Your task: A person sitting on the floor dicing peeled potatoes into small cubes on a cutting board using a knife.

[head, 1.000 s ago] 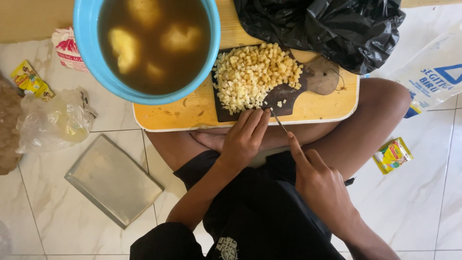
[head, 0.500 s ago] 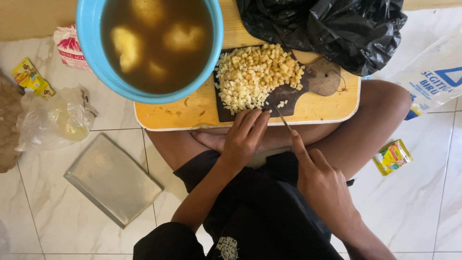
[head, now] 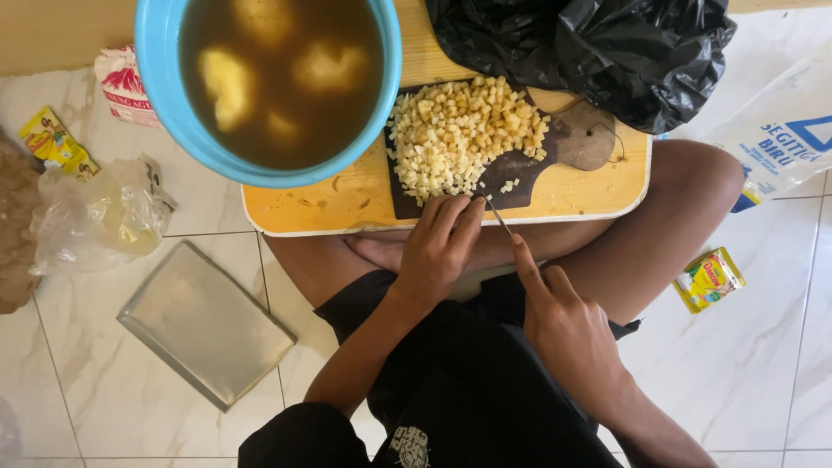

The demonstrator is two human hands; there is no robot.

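Note:
A pile of small diced potato cubes (head: 459, 132) lies on a dark cutting board (head: 520, 166), which rests on a yellow tray (head: 347, 199) across my lap. My left hand (head: 440, 247) rests at the near edge of the board, fingertips pressed down beside the cubes; what it holds under the fingers is hidden. My right hand (head: 563, 325) grips a thin knife (head: 497, 214), index finger stretched along it, the blade tip on the board just right of my left fingers.
A blue bowl (head: 165, 104) of brown water with peeled potatoes sits at the tray's far left. A black plastic bag (head: 607, 52) lies at far right. On the tiled floor: a metal tray (head: 204, 322), a clear bag (head: 95, 217), small packets (head: 706, 279).
The hands and knife stay at the board's near edge; only the view has shifted slightly.

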